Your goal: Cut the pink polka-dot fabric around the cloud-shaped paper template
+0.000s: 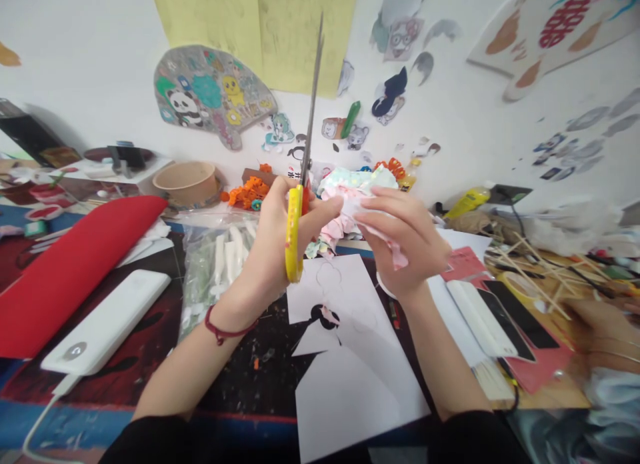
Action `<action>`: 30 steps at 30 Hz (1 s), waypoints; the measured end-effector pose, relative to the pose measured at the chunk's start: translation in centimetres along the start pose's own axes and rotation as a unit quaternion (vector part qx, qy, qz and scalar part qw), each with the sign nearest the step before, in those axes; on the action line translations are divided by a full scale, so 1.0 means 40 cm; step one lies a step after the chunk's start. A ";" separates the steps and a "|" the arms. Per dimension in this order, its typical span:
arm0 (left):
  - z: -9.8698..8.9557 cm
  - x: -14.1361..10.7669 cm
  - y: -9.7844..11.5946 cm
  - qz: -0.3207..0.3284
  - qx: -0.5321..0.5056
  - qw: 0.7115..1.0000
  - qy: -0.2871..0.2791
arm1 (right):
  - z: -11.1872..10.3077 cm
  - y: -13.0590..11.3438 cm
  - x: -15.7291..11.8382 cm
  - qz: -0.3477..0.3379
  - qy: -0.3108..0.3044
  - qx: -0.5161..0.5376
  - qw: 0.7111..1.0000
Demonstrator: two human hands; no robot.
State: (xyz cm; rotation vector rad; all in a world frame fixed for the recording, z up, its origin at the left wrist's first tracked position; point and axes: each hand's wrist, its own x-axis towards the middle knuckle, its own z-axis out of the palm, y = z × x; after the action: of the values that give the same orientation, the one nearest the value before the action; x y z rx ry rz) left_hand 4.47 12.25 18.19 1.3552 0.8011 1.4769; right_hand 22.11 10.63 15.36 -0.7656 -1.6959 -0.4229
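Note:
My left hand (269,254) is closed around a pair of scissors (293,234) with yellow handles. Their long blades point straight up in front of the wall. My left thumb reaches the edge of a thin, soft white-and-pink piece of fabric (399,256). The fingers of my right hand (407,241) are closed on that piece, and part of it hangs below them. Behind both hands lies a crumpled bundle of pastel patterned fabric (367,179). Beneath them is white paper (360,377) with faint pencil outlines and a cut-out gap, where a small pink scrap (328,313) lies.
On the left are a white power bank (107,321) with a cable and a red shape (90,271). A clear bag (215,264) of pale strips lies beside my left wrist. Phones (520,314) and thin wooden sticks (530,267) are on the right, near another person's arm (607,334).

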 end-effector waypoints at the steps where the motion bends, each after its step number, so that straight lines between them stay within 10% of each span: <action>1: -0.003 0.004 -0.003 0.018 0.007 1.000 0.000 | -0.005 -0.009 0.009 0.054 -0.013 0.044 0.997; 9: -0.029 0.028 -0.004 0.156 0.026 0.987 -0.036 | -0.046 -0.016 0.044 0.382 -0.100 0.258 0.882; 15: -0.020 0.016 -0.006 0.037 0.060 0.985 -0.157 | -0.048 -0.018 0.047 0.403 -0.130 0.263 0.867; 30: -0.007 0.012 -0.026 0.122 0.029 0.986 -0.106 | -0.052 0.034 0.032 0.433 -0.128 0.356 0.818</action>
State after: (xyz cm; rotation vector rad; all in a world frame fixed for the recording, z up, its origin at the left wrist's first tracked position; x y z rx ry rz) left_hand 4.43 13.09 17.35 1.6694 0.5604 1.4723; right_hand 24.39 10.62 17.00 -0.9342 -1.3813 0.9434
